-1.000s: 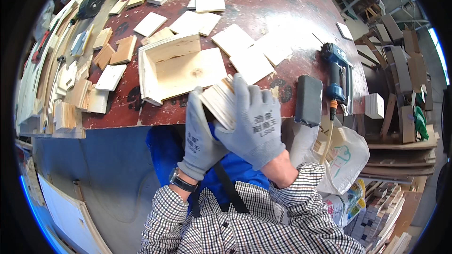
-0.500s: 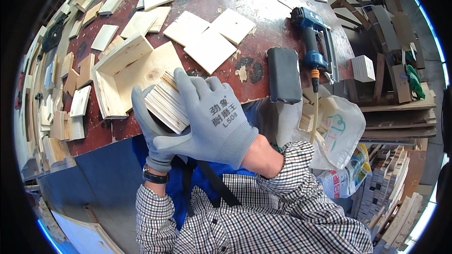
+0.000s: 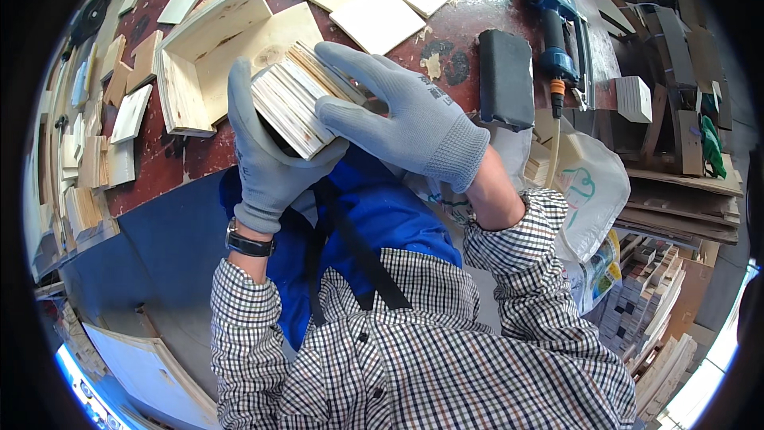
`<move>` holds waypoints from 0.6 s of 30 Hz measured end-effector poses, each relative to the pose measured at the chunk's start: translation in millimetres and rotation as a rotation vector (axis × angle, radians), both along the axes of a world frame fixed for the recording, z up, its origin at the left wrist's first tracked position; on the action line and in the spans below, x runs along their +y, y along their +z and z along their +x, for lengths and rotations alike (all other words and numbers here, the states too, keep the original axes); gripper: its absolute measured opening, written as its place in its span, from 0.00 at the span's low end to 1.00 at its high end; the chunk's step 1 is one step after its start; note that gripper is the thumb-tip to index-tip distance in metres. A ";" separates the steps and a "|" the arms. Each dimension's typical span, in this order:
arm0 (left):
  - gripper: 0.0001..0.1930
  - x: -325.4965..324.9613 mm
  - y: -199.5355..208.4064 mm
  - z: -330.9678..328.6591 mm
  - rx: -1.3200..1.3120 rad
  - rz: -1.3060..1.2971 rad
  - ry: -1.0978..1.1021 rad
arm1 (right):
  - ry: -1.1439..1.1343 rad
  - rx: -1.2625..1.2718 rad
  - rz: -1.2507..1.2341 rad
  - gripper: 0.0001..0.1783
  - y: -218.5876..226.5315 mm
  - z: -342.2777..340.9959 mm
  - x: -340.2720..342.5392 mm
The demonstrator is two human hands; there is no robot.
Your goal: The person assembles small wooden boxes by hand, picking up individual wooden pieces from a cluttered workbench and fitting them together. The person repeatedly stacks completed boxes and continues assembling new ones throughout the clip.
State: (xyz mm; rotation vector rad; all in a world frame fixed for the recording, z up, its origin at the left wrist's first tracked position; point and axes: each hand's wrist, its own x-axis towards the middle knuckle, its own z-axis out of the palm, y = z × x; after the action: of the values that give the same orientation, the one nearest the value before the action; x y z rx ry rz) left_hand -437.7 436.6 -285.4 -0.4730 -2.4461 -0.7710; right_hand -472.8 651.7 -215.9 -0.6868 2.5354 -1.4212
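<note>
Left hand [image 3: 274,175], gloved, cups stack of thin wood boards [image 3: 290,103] from left and near side; 1 digit up its left, rest mostly hidden, can't tell if spread. Right hand [image 3: 406,115]: thumb and forefinger spread, both at stack's right; pinch unclear. Stack sits near side of open wood box [image 3: 219,28], by table [image 3: 163,166] edge. Best: firm left grip, light right pressure, board edges flush.

Far R: blue air tool [image 3: 552,32] w/ orange hose fitting [image 3: 557,95]; dk grey block [image 3: 506,80] just L. Nearer: wht plastic bag [image 3: 606,179]; green cloth [image 3: 711,145] further R.
</note>
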 end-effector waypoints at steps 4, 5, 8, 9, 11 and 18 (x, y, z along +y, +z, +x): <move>0.72 -1.2 4.5 -2.2 -0.030 0.072 -0.043 | -0.010 0.006 -0.050 0.41 -3.7 1.0 -2.0; 0.70 -2.9 3.6 -1.2 -0.021 0.089 -0.051 | -0.008 -0.001 -0.011 0.41 -6.4 1.0 -3.3; 0.69 -1.4 5.3 -3.3 -0.030 0.099 -0.071 | -0.019 0.058 -0.020 0.41 -2.5 1.9 -0.7; 0.69 -2.5 2.9 -4.1 -0.007 0.083 -0.064 | -0.011 0.043 -0.006 0.41 -5.2 -0.4 -1.5; 0.69 -2.9 3.6 -2.7 -0.034 0.094 -0.053 | -0.009 0.013 0.017 0.42 -2.1 -0.6 -1.0; 0.68 -4.3 3.0 -3.3 -0.038 0.048 -0.034 | -0.012 0.009 0.036 0.42 -6.5 -1.0 0.3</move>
State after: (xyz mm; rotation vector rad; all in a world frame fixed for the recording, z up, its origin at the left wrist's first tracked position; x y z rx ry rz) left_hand -441.0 432.3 -282.3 -0.4870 -2.4542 -0.8579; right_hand -473.9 652.0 -222.4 -0.6753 2.5692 -1.3757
